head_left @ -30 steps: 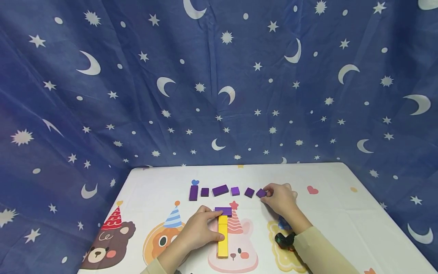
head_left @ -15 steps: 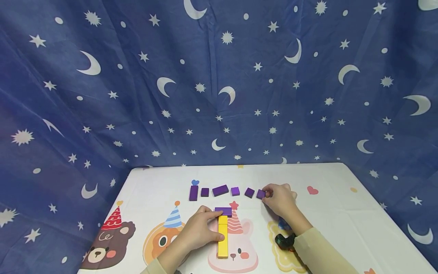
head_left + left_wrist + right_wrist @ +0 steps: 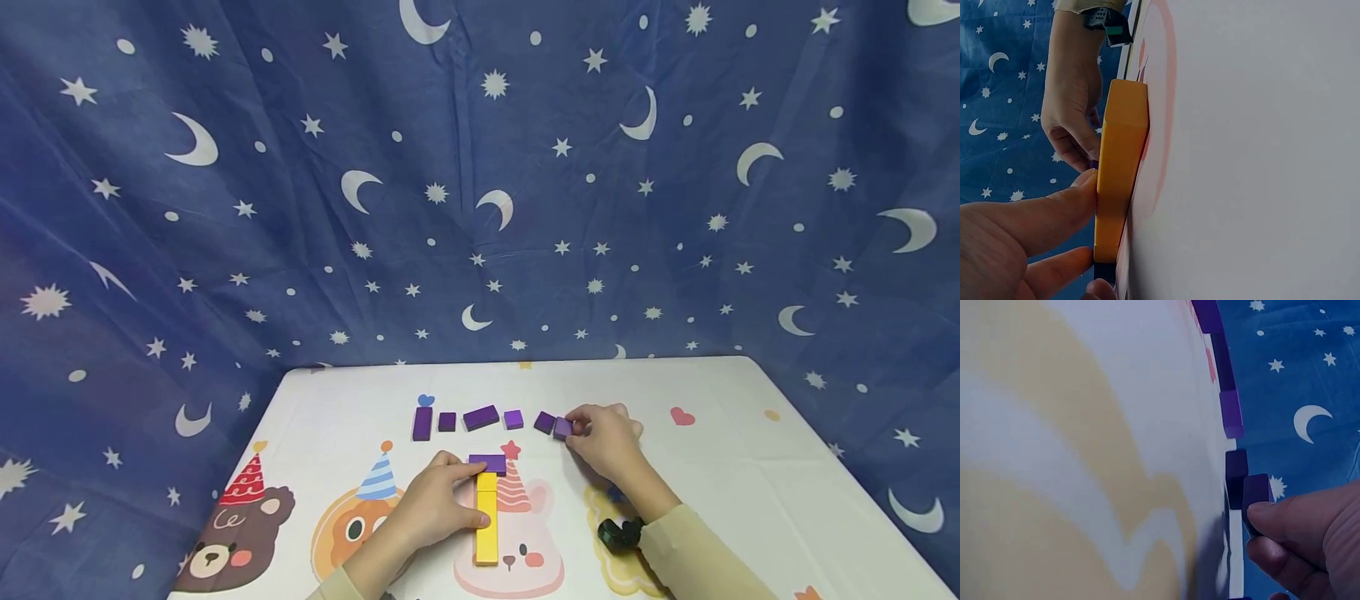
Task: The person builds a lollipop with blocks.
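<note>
I find the right hand (image 3: 606,440) pinching a small purple block (image 3: 563,428) between thumb and fingers, nearer the far edge of the table (image 3: 750,467) than the near one. The fingers cover its right side; I cannot tell whether its underside meets the cloth. Its visible top is squarish from the head view; the right wrist view shows it elongated. It lies just beside a dark purple block (image 3: 545,422), partly overlapping it in that view; contact cannot be confirmed.

The left hand (image 3: 442,504) is not closed: thumb and index finger are spread along a yellow bar (image 3: 487,533), the thumb at its left side, the index fingertip by its far end. The remaining fingers are mostly hidden. The bar's long axis runs from near edge toward far edge. A seam crosses it near the far end; I cannot tell whether it is two pieces. A purple crosspiece (image 3: 487,464) lies across that end, long axis parallel to the far edge, its left corner partly covered by the fingertip.

Further left in the row I record a bright violet block (image 3: 513,419), a slanted oblong block (image 3: 481,418), a small dark block (image 3: 447,422) and a long block (image 3: 422,423) pointing at the far edge.

The near edge is cut off. Markings on the black wrist device (image 3: 621,533) are too small to read.
</note>
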Motion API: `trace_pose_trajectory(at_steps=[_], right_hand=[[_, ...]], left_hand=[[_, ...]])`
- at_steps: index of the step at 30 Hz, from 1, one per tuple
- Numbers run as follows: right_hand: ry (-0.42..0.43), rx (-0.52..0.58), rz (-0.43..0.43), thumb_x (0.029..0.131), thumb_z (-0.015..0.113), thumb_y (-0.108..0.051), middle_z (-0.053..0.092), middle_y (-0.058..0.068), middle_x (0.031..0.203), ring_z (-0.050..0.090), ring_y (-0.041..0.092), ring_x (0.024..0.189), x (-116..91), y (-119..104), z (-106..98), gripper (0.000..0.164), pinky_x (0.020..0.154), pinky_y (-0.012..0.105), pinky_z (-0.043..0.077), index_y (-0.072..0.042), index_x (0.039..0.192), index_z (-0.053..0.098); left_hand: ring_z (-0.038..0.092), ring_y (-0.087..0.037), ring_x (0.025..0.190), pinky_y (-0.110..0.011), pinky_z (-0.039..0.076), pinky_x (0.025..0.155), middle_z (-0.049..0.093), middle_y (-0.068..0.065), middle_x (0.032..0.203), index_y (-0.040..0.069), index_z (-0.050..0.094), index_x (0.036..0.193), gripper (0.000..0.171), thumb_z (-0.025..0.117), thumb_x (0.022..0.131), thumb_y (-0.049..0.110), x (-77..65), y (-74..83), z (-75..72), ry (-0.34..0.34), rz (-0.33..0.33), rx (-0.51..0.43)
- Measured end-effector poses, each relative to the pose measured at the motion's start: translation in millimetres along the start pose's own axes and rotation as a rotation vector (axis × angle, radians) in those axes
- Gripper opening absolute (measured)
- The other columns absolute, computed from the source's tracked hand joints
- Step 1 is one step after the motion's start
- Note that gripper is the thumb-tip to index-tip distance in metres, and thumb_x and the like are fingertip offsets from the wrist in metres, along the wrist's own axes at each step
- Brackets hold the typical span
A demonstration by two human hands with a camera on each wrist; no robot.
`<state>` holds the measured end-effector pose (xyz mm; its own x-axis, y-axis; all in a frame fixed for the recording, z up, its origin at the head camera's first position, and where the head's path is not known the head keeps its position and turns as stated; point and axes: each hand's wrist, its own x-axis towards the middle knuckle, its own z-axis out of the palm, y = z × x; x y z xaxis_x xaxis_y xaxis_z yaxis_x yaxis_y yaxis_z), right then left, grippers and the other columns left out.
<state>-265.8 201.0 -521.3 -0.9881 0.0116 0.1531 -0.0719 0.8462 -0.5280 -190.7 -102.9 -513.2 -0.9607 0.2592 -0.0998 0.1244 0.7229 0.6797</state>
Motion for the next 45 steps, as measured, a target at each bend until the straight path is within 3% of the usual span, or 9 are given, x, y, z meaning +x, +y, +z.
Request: trace_pose_trajectory(at_steps=[16,23,36,45], right_hand=[[-0.013,0.034,-0.038,0.08,0.092,-0.015,0.072,-0.013,0.085,0.053,0.024,0.108,-6.4,-24.8,12.5,0.03,0.1,0.059,0.026,-0.018,0.109,0.081],[-0.006,0.049,-0.046,0.079,0.092,-0.014,0.071,-0.013,0.082,0.053,0.022,0.107,-8.4,-31.8,18.7,0.03,0.095,0.055,0.026,-0.018,0.107,0.082],[-0.041,0.088,-0.088,0.081,0.092,-0.012,0.069,-0.008,0.083,0.05,0.019,0.099,-10.4,-52.0,27.7,0.03,0.087,0.04,0.034,-0.017,0.109,0.083],[-0.109,0.101,-0.116,0.084,0.09,-0.012,0.065,-0.008,0.085,0.05,0.015,0.087,-9.7,-58.6,34.0,0.029,0.079,0.033,0.044,-0.016,0.111,0.081]], left_hand=[[0.054,-0.017,0.101,-0.034,0.049,0.087,0.055,0.004,0.117,0.026,0.071,0.143,0.078,0.1,0.071,0.034,0.9,-0.8,0.2,-0.001,-0.008,-0.002],[0.054,-0.017,0.1,-0.033,0.048,0.087,0.055,0.004,0.115,0.024,0.072,0.142,0.077,0.1,0.071,0.033,0.3,-2.2,1.3,0.006,0.01,0.005],[0.054,-0.017,0.1,-0.031,0.046,0.084,0.056,0.003,0.116,0.024,0.072,0.142,0.077,0.1,0.071,0.034,1.5,-3.8,1.6,0.009,0.023,0.008],[0.054,-0.016,0.099,-0.031,0.047,0.085,0.055,0.004,0.115,0.024,0.072,0.142,0.077,0.1,0.07,0.035,2.0,-5.3,1.7,0.013,0.039,0.009]])
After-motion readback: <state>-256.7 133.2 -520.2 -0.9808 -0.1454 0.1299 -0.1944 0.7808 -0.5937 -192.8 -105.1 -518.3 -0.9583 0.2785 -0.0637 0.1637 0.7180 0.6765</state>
